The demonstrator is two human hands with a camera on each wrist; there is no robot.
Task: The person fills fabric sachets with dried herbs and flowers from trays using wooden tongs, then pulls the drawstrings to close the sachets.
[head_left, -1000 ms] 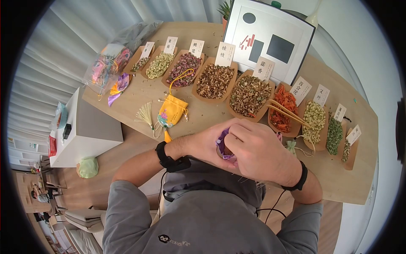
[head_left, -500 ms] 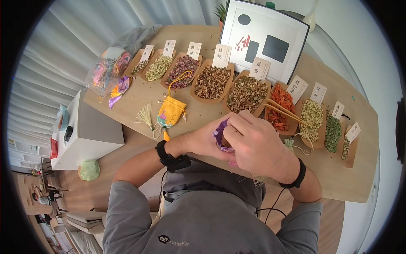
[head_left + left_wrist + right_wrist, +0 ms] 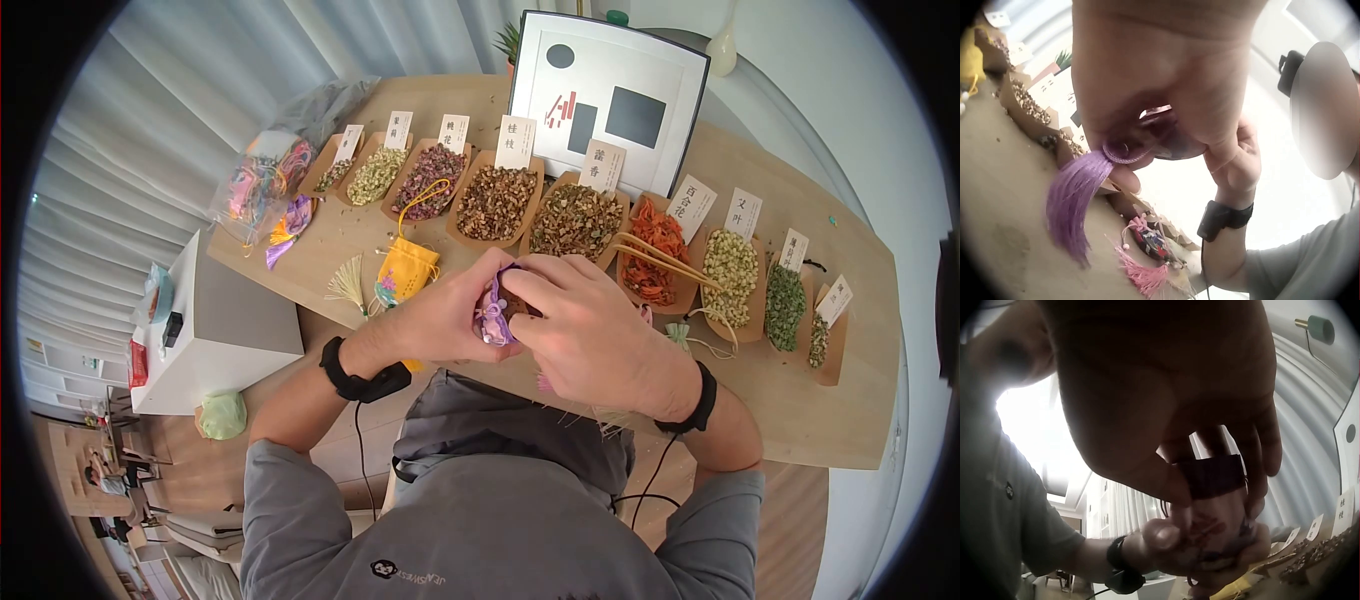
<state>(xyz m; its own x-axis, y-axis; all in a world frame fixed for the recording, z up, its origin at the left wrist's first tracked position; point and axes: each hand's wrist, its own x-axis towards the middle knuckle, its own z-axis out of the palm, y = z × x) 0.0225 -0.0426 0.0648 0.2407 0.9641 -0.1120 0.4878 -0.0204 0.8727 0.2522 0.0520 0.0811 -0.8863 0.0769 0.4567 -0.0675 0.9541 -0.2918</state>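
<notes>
A small purple pouch (image 3: 494, 318) is held between both hands above the table's front edge. The left hand (image 3: 450, 310) curls its fingers around the pouch from the left. The right hand (image 3: 600, 345) pinches at its mouth, the fingertips partly hidden in the head view. In the left wrist view a purple tassel (image 3: 1079, 206) hangs below the left hand (image 3: 1166, 69). The right wrist view has the right hand (image 3: 1172, 394) over the dark rim (image 3: 1213, 476) of the pouch, whose printed body (image 3: 1216, 522) rests in the left hand's fingers.
Labelled paper trays of dried herbs (image 3: 495, 203) curve across the table (image 3: 800, 420). Wooden tongs (image 3: 668, 262) lie over the orange herbs. Nearby are a yellow pouch (image 3: 408, 268), a pink-tasselled pouch (image 3: 1150, 240), a plastic bag (image 3: 262, 185) and a white framed board (image 3: 612, 100).
Both hands and the purple pouch have shifted left and slightly up, and the pouch is turned so more of its purple side shows. The left forearm now partly covers the yellow pouch's tassel.
</notes>
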